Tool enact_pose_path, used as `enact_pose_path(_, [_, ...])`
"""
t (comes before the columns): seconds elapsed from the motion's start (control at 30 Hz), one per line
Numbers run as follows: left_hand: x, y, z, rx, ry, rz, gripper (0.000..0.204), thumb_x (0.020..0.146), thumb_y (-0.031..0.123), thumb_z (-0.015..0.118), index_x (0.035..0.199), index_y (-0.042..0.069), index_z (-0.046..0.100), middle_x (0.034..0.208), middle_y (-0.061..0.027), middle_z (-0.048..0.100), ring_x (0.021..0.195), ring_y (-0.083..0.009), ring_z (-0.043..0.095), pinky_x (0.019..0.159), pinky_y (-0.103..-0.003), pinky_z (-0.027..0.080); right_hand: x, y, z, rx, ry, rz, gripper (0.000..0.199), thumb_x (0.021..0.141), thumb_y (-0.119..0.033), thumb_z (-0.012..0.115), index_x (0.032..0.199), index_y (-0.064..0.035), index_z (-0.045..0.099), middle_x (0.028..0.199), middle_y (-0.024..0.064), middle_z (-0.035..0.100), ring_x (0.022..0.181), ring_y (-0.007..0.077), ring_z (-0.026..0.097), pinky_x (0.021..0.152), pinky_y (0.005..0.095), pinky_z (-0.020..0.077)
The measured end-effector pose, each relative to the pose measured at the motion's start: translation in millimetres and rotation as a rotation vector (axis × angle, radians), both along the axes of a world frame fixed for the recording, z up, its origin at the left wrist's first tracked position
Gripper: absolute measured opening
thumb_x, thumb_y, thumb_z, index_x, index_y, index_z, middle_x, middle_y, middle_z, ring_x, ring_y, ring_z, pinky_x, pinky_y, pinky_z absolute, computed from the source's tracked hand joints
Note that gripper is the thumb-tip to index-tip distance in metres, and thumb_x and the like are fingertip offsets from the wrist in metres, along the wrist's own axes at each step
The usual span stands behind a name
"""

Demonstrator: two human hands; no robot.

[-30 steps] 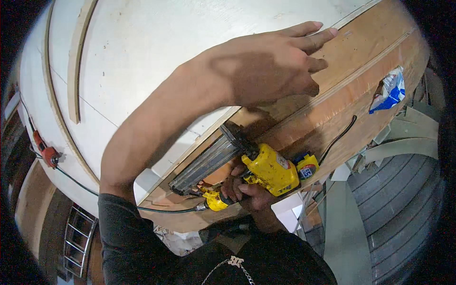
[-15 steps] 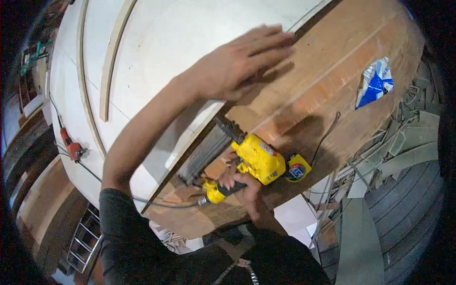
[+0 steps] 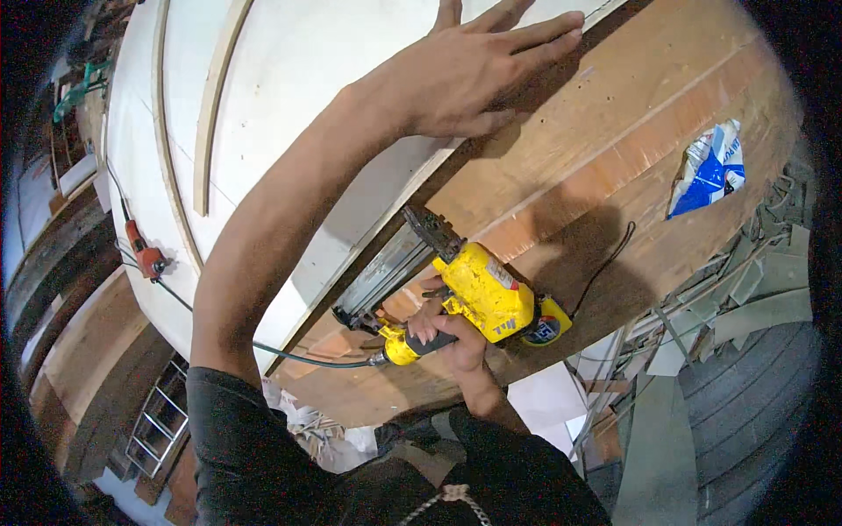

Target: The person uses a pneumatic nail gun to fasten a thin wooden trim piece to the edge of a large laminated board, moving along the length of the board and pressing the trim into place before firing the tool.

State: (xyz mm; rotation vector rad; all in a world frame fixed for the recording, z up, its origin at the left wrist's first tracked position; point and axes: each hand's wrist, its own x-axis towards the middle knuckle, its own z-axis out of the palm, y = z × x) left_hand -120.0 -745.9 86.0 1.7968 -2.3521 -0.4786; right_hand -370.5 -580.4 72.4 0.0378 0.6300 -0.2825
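My left hand [image 3: 491, 74] reaches far forward with its fingers spread over the long edge of a white panel [image 3: 289, 105], where the panel meets a brown wooden surface [image 3: 631, 92]. Nothing is in it. Closer in, my right hand [image 3: 456, 346] grips the black handle of a yellow air nail gun [image 3: 487, 294]. The gun's dark nose [image 3: 434, 232] points toward the panel's edge, and its metal magazine [image 3: 381, 276] runs alongside that edge. A thin air hose [image 3: 303, 356] joins the handle's end. Right beside the gun sits a yellow tape measure [image 3: 554, 323].
A crumpled blue and white packet [image 3: 709, 171] lies on the wood at the right. Thin wooden strips [image 3: 215, 114] and a red power tool [image 3: 145, 254] rest on the panel. Offcuts [image 3: 737, 280] litter the right side. A ladder [image 3: 158, 430] is at lower left.
My left hand has moved forward and its fingers have spread wider. The nail gun stays in my right hand, nearly in the same place. The whole view has shifted slightly.
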Motion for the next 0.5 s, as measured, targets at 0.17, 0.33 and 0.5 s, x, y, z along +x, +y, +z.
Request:
enact_pose_path(0.17, [-2.7, 3.7, -5.4, -0.132, -0.205, -0.035, 0.073, 0.085, 0.042, 0.043, 0.143, 0.008, 0.015, 0.152, -0.0093, 0.006, 0.138, -0.0385, 0.002, 0.097, -0.077, -0.002, -2.7, 5.8, -7.7, -0.045, -0.036, -0.012, 0.013, 0.08, -0.012, 0.05, 0.085, -0.0007, 0.049, 0.065, 0.0061, 0.045, 0.064, 0.0186, 0.046, 0.067, 0.0331, 0.0402])
enact_pose_path(0.33, [-5.1, -3.0, -22.1, -0.297, -0.134, -0.152, 0.046, 0.086, 0.04, 0.043, 0.122, 0.011, 0.05, 0.148, -0.0084, 0.02, 0.139, -0.0343, 0.005, 0.101, -0.074, 0.0, -0.9, 2.6, -5.5, -0.099, -0.011, 0.012, 0.014, 0.08, -0.012, 0.049, 0.087, -0.0001, 0.049, 0.064, 0.006, 0.045, 0.062, 0.018, 0.045, 0.066, 0.0328, 0.0398])
enact_pose_path(0.5, [7.8, -31.5, 10.1, -0.02, 0.147, -0.403, 0.026, 0.08, 0.031, 0.051, 0.075, 0.009, 0.062, 0.1, -0.0051, 0.062, 0.116, -0.0224, 0.047, 0.106, -0.063, 0.017, -4.6, 11.6, -13.2, 0.001, -0.01, 0.002, 0.024, 0.081, -0.014, 0.05, 0.099, 0.002, 0.048, 0.065, 0.0049, 0.045, 0.062, 0.0172, 0.047, 0.068, 0.0333, 0.0412])
